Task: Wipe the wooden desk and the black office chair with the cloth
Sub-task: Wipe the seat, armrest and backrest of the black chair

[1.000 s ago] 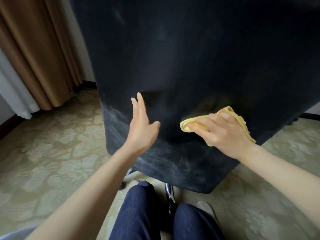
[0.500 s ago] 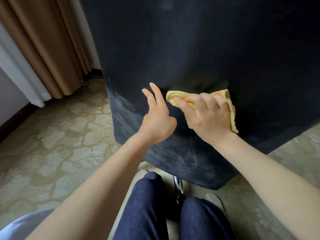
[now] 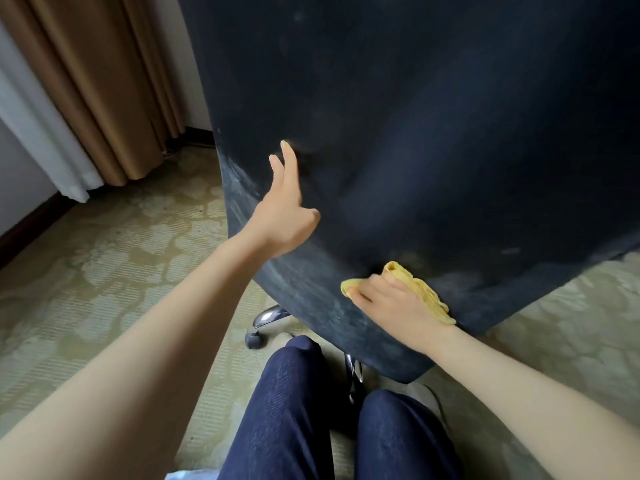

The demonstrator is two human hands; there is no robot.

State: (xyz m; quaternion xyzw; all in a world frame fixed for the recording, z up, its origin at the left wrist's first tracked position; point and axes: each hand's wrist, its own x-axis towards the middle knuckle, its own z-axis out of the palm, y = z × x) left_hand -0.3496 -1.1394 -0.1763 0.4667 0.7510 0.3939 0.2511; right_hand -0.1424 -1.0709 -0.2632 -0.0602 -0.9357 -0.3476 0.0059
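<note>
Your right hand (image 3: 389, 301) presses one folded yellow cloth (image 3: 420, 289) against the lower part of the back of the single black office chair (image 3: 433, 133); the fingers lie fairly flat over the cloth, and whether the thumb curls round it cannot be told. Your left hand (image 3: 285, 213) is spread, its fingers straight and pointing up, fingertips touching the chair back near its left edge, holding nothing. The two hands are well apart, the left higher than the right. The chair back fills the upper right of the view and bears pale smudges along its lower and left margins. Below it show two chrome legs of the chair base (image 3: 268, 315), one ending in a dark caster. Your two knees, in dark blue trousers (image 3: 287, 410), lie just beneath the chair. One patterned carpet (image 3: 104, 271) covers the floor; a brown curtain (image 3: 104, 81) hangs at upper left beside a white curtain (image 3: 38, 129).
</note>
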